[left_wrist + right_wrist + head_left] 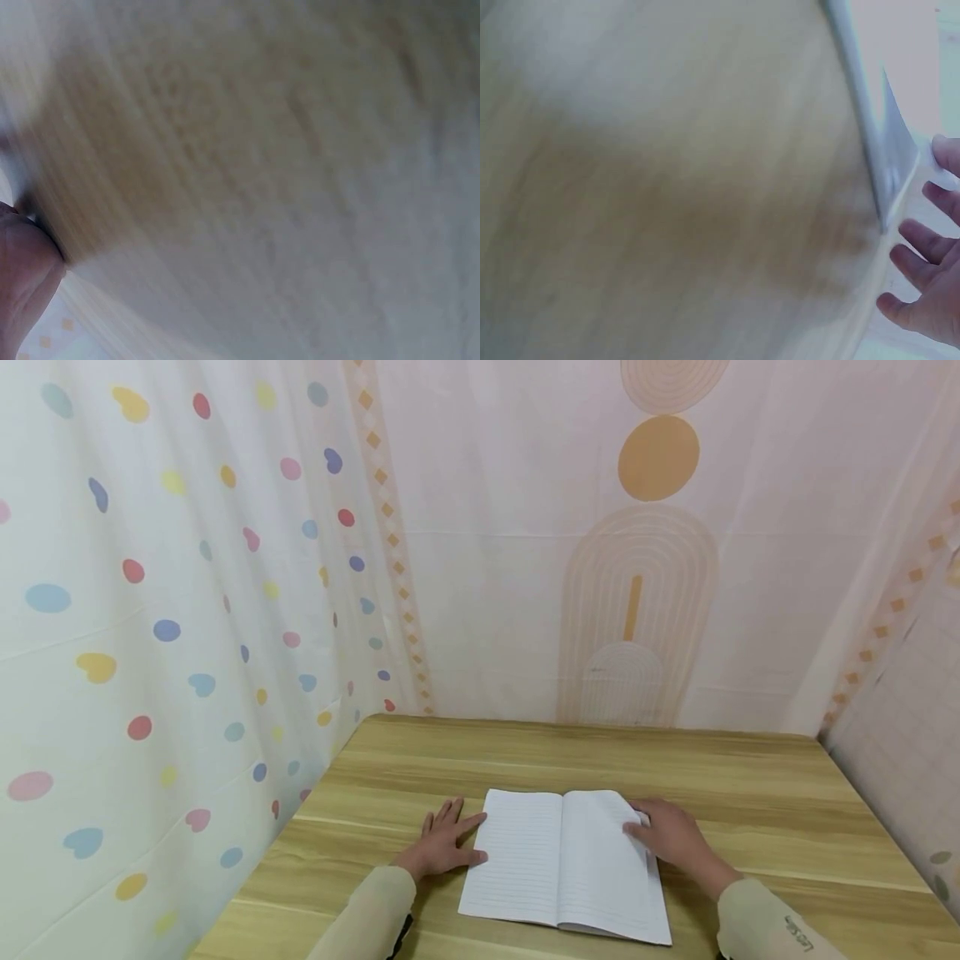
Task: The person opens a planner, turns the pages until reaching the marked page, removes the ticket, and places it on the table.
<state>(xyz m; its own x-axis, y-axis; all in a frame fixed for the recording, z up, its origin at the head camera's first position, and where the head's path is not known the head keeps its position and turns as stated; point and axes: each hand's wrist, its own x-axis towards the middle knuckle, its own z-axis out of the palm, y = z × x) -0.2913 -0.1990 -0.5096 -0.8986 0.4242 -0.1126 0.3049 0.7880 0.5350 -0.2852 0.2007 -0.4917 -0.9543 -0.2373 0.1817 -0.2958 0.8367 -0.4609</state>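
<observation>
An open notebook (517, 860) with lined white pages lies on the wooden table (600, 743). My left hand (446, 845) rests at its left edge, fingers spread, with thumb and forefinger tips right at the margin. At the upper right corner, my right hand (675, 835) pinches a page (596, 852) between thumb and fingers; that corner is raised and bent, and more of the notebook shows beneath it. In the right wrist view the notebook's edge (859, 112) stands beside the fingers (924, 241). Only part of the left hand (26, 277) appears in the left wrist view.
A curtain with coloured dots (165, 631) hangs along the left side. Behind the table's far edge hangs a pale curtain (487, 610) with arch patterns, and another pale patterned cloth (915, 710) hangs at the right.
</observation>
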